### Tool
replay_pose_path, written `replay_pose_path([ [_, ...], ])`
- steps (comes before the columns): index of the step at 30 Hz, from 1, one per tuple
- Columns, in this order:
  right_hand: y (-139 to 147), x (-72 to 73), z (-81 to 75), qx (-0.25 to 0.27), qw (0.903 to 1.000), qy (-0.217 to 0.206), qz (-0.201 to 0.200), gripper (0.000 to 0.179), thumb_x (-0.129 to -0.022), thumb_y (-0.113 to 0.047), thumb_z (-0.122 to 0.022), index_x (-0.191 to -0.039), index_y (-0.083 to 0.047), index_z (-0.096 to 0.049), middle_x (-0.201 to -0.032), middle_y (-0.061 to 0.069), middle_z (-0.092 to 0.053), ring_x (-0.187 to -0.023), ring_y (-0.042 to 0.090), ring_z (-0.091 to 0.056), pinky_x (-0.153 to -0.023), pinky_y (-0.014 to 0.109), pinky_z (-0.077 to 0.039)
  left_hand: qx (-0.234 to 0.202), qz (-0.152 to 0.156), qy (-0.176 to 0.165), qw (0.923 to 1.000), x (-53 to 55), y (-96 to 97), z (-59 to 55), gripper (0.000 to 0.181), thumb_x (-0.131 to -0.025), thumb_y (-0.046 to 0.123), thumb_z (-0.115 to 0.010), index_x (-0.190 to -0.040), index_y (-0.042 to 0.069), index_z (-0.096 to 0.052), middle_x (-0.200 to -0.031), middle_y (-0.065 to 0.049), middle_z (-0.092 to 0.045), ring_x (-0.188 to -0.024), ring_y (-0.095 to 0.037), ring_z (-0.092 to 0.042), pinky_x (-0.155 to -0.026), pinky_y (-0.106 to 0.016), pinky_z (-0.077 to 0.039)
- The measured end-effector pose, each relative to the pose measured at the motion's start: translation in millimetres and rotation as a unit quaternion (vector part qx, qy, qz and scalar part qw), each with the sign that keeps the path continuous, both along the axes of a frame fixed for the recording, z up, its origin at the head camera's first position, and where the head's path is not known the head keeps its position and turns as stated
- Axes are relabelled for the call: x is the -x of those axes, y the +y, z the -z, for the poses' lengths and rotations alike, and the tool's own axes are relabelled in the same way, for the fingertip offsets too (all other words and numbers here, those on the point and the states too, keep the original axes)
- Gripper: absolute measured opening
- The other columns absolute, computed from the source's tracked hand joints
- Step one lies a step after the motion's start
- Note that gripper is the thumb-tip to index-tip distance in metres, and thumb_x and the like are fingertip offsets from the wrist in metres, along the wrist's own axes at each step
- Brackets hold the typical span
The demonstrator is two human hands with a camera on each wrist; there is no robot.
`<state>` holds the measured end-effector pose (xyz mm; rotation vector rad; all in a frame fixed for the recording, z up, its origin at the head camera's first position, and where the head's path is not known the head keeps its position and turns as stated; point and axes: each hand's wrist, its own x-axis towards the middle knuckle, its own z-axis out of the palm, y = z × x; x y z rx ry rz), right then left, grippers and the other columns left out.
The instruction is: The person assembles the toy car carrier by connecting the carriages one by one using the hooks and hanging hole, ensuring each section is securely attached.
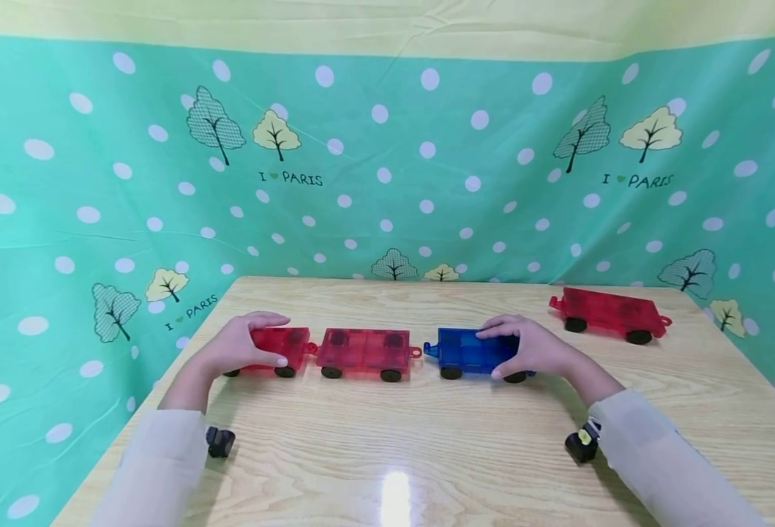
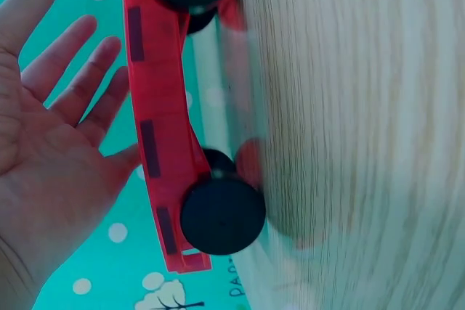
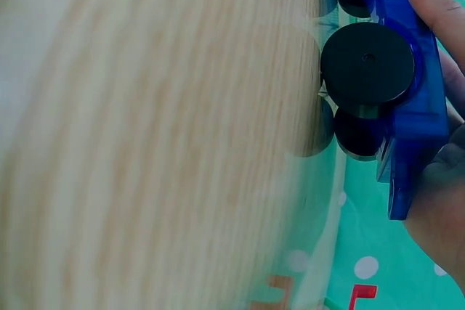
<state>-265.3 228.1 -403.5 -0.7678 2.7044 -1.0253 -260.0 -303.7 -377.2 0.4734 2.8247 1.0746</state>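
Note:
My left hand is spread over the left red toy train car, thumb by the near edge and fingers toward the far side. In the left wrist view those fingers look straight, some tips passing behind the car. A second red train car stands to its right, their couplings overlapping. My right hand grips a blue train car, with its thumb on the near side and fingers across the far edge. The blue hook sits close to the middle car's red loop.
Toward the back right of the wooden table stands another red train car, slightly turned. A teal dotted cloth hangs behind. Black wrist cameras are strapped at both sleeves.

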Motion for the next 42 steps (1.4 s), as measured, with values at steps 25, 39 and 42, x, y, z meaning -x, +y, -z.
replay_pose_path([
  [25,0.0,-1.5,-3.0,-0.004,0.9999,-0.005,-0.009,0.068,-0.07,-0.038,-0.088,-0.13,-0.015,-0.065,-0.141,0.014,-0.048,-0.133,0.044,-0.035,-0.101,0.063,-0.035,-0.082,0.013,0.022,0.9963,-19.2,41.4,-9.3,0.061,-0.08,0.035,-0.081,-0.133,0.013,-0.06,-0.137,-0.01,-0.052,-0.128,-0.034,-0.044,-0.095,-0.055,-0.047],
  [39,0.4,-1.0,-2.1,-0.008,0.9999,-0.008,-0.007,0.067,-0.071,-0.04,-0.087,-0.13,-0.017,-0.065,-0.14,0.014,-0.048,-0.132,0.044,-0.035,-0.1,0.063,-0.037,-0.083,0.072,0.06,0.9921,-21.2,69.1,-10.8,0.053,-0.084,0.026,-0.078,-0.132,0.014,-0.059,-0.136,-0.007,-0.05,-0.121,-0.035,-0.047,-0.097,-0.059,-0.041],
  [42,0.9,-0.2,-1.3,-0.009,0.9999,-0.008,-0.006,0.067,-0.071,-0.04,-0.087,-0.13,-0.017,-0.065,-0.14,0.013,-0.048,-0.132,0.044,-0.035,-0.1,0.063,-0.037,-0.077,0.083,0.065,0.9914,-20.9,76.1,-11.4,0.054,-0.084,0.028,-0.078,-0.133,0.015,-0.058,-0.138,-0.005,-0.049,-0.124,-0.032,-0.045,-0.099,-0.06,-0.039],
])
